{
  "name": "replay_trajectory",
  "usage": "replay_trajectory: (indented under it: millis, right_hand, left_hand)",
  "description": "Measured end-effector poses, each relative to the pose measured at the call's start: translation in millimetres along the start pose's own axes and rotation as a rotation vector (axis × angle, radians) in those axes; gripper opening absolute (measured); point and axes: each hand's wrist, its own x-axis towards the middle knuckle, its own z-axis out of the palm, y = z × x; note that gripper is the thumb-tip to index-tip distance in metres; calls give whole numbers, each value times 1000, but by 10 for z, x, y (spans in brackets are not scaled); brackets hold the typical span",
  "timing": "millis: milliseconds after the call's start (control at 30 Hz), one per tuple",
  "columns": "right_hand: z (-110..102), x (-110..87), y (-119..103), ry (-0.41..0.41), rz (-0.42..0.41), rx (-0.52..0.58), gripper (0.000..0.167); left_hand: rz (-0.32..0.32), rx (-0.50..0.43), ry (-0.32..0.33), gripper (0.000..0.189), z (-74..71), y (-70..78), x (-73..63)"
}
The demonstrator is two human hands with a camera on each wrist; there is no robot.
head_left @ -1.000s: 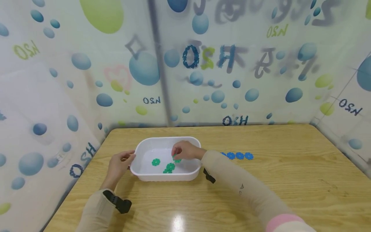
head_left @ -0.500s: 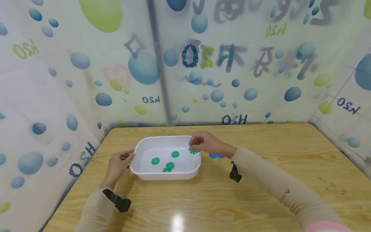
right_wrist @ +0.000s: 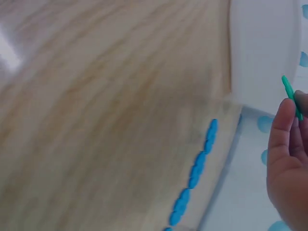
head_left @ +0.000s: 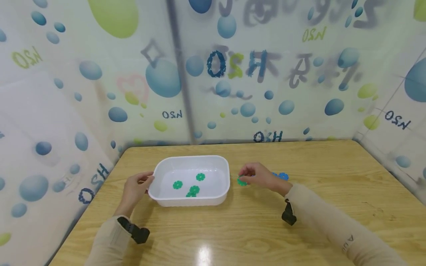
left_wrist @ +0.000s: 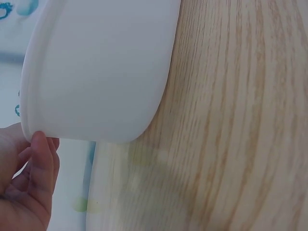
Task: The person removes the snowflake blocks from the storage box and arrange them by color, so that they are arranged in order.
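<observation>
A white plastic tray (head_left: 191,203) stands on the wooden table, with several green flower-shaped discs (head_left: 178,184) lying inside; two of them overlap by the near wall. My left hand (head_left: 135,190) pinches the tray's left rim between thumb and fingers; the left wrist view shows the fingertips against the tray's outer wall (left_wrist: 101,72). To the right of the tray, my right hand (head_left: 264,178) pinches one green flower-shaped disc (right_wrist: 286,87) between thumb and fingers, above the table. Blue flower-shaped discs (head_left: 283,176) lie partly hidden behind that hand.
In the right wrist view the blue discs form a row (right_wrist: 197,168) along the table's far side. The wooden tabletop (head_left: 206,232) reaches back to a curtain (head_left: 283,74) printed with blue and green spots.
My right hand has lifted a green disc out of the tray and carried it right, over the rim, to beside the tray. The left hand has stayed at the rim.
</observation>
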Motion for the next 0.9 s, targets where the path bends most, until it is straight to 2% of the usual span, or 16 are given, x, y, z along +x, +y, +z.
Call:
replay_trajectory:
  millis: [200, 300, 533, 767, 900]
  right_hand:
    - [26, -82, 179, 21, 102, -50, 14]
    - [34, -116, 241, 38, 120, -93, 14]
    - [61, -157, 315, 69, 95, -168, 15]
    - [95, -145, 287, 97, 96, -305, 17]
    - [121, -136, 263, 107, 104, -348, 17]
  left_hand:
    - [4, 21, 21, 40, 32, -58, 24]
    - [8, 17, 26, 39, 37, -66, 21]
    - [10, 6, 31, 39, 53, -95, 39]
    - [7, 12, 38, 41, 65, -125, 78]
    - [-5, 5, 31, 41, 57, -107, 68]
